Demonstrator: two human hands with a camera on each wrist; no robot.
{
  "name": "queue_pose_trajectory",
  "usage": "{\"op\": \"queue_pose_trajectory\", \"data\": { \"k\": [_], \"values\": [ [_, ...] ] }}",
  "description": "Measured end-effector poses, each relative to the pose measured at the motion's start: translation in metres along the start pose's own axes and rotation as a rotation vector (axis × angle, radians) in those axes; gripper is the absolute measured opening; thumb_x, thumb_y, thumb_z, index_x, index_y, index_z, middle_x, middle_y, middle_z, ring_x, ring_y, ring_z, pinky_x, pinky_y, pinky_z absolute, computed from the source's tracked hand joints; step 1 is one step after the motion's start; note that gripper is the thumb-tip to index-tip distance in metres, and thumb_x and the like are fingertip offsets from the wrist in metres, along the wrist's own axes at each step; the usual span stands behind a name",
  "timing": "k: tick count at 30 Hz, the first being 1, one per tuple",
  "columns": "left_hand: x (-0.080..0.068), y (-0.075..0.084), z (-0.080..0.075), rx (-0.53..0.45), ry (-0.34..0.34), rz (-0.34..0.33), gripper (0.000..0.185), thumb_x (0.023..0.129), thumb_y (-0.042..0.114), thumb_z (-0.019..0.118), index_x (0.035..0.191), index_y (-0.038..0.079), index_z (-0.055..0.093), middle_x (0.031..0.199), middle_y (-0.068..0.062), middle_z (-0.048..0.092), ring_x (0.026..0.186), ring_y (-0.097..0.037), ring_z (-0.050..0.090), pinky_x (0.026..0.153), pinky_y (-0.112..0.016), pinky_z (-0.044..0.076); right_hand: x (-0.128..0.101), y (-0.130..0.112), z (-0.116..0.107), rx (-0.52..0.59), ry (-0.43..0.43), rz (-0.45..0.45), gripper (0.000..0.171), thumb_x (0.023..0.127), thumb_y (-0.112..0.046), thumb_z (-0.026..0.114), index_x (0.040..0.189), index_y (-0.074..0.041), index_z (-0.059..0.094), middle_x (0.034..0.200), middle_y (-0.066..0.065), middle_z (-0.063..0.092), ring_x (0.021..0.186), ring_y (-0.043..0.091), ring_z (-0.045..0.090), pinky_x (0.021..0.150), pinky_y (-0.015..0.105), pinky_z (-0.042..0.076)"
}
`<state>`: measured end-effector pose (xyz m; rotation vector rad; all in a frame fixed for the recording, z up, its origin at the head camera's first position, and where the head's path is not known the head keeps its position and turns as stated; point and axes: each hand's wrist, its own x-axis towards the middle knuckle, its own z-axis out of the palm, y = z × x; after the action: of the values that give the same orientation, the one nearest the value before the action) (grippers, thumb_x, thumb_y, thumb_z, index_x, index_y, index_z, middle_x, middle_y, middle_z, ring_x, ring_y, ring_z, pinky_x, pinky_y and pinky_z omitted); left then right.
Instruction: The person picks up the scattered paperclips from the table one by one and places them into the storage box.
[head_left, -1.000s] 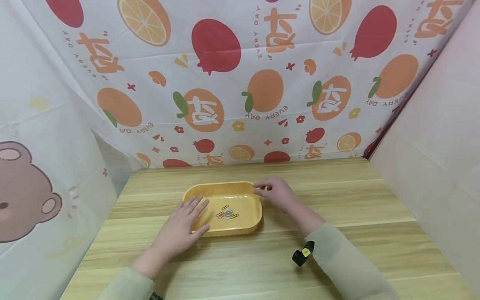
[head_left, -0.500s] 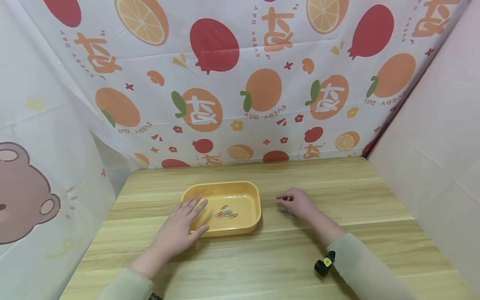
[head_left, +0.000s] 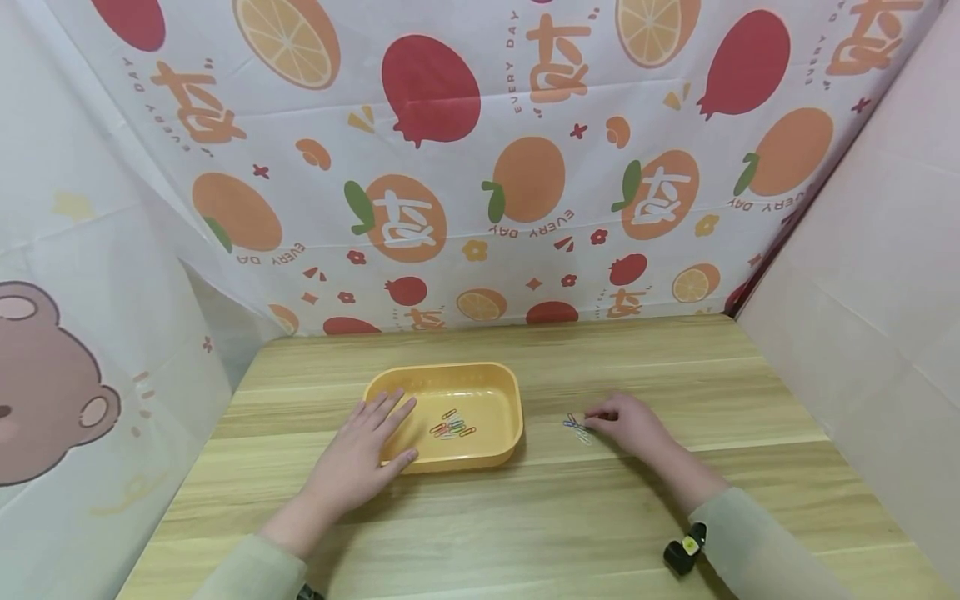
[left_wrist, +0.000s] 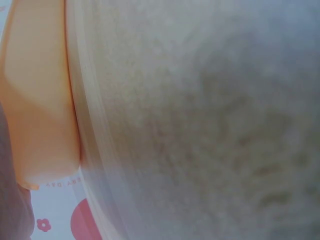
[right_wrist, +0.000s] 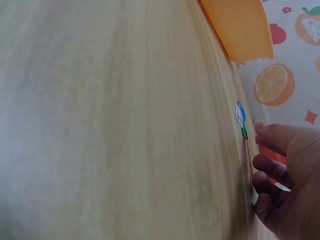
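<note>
A yellow-orange tray (head_left: 442, 458) stands on the wooden table, with several coloured paper clips (head_left: 452, 427) in the middle of its floor. My left hand (head_left: 356, 450) rests on its left end, fingers spread over the rim and pointing inside. Right of the tray, a small group of paper clips (head_left: 576, 427) lies on the wood, including red, blue and pale ones. Beside this group is my right hand (head_left: 630, 425), its thumb and forefinger close to the clips. The right wrist view shows the loose clips (right_wrist: 241, 120) just off the fingertips; no clip shows between the fingers.
The wooden table (head_left: 480, 533) reaches back to a fruit-printed cloth (head_left: 465, 192). A white cloth with a bear print (head_left: 45, 383) hangs at the left, and a plain white cloth (head_left: 862, 317) at the right.
My right hand has moved away from the tray's right rim, rightward and down to beside the loose paper clips, which now show more fully. The left hand has stayed on the tray.
</note>
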<state>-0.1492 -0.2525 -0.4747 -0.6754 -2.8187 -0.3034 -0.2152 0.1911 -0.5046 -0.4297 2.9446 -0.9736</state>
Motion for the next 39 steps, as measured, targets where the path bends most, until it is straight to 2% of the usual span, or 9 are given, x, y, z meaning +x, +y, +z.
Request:
{"op": "queue_pose_trajectory", "data": {
  "k": [8,16,23,35,39],
  "values": [
    [-0.0004,0.0003,-0.0011,0.001,-0.004,0.001,0.074,0.095,0.058,0.055,0.156,0.021,0.034,0.161,-0.008,0.029,0.147,-0.034,0.025,0.119,-0.056,0.018,-0.0039,-0.0020,-0.0026,-0.026,-0.028,0.020,0.017,0.087,-0.028,0.077,0.101,-0.019,0.079,0.086,-0.009,0.063,0.081,0.008,0.058,0.076,0.034,0.053],
    [0.0001,-0.0006,-0.0009,-0.001,0.001,0.003,0.075,0.093,0.052,0.062,0.156,0.020,0.034,0.160,-0.011,0.031,0.147,-0.036,0.025,0.119,-0.057,0.019,-0.0047,-0.0036,-0.0020,-0.044,-0.036,0.002,0.012,0.087,-0.025,0.077,0.097,-0.019,0.079,0.087,-0.009,0.064,0.082,0.009,0.059,0.076,0.035,0.054],
    [0.0003,-0.0019,-0.0002,-0.004,-0.001,0.004,0.075,0.094,0.054,0.060,0.156,0.022,0.033,0.161,-0.009,0.029,0.147,-0.036,0.025,0.119,-0.057,0.019,-0.0056,-0.0050,-0.0010,-0.074,-0.034,-0.002,0.011,0.087,-0.024,0.077,0.097,-0.020,0.078,0.087,-0.009,0.063,0.081,0.009,0.058,0.075,0.034,0.053],
    [0.0002,-0.0019,-0.0010,0.000,-0.003,0.001,0.075,0.095,0.059,0.054,0.156,0.022,0.033,0.161,-0.008,0.029,0.147,-0.034,0.025,0.119,-0.056,0.019,-0.0054,-0.0088,0.0010,-0.170,-0.010,-0.061,0.007,0.088,-0.021,0.076,0.094,-0.018,0.078,0.082,-0.010,0.061,0.075,0.007,0.054,0.069,0.030,0.051],
    [0.0000,-0.0007,-0.0018,-0.001,-0.013,-0.005,0.075,0.095,0.059,0.055,0.157,0.022,0.032,0.162,-0.006,0.027,0.148,-0.033,0.023,0.120,-0.055,0.017,-0.0048,-0.0090,0.0010,-0.167,-0.007,-0.061,0.006,0.088,-0.020,0.075,0.094,-0.018,0.077,0.082,-0.010,0.061,0.076,0.007,0.056,0.071,0.031,0.051]
  ]
}}
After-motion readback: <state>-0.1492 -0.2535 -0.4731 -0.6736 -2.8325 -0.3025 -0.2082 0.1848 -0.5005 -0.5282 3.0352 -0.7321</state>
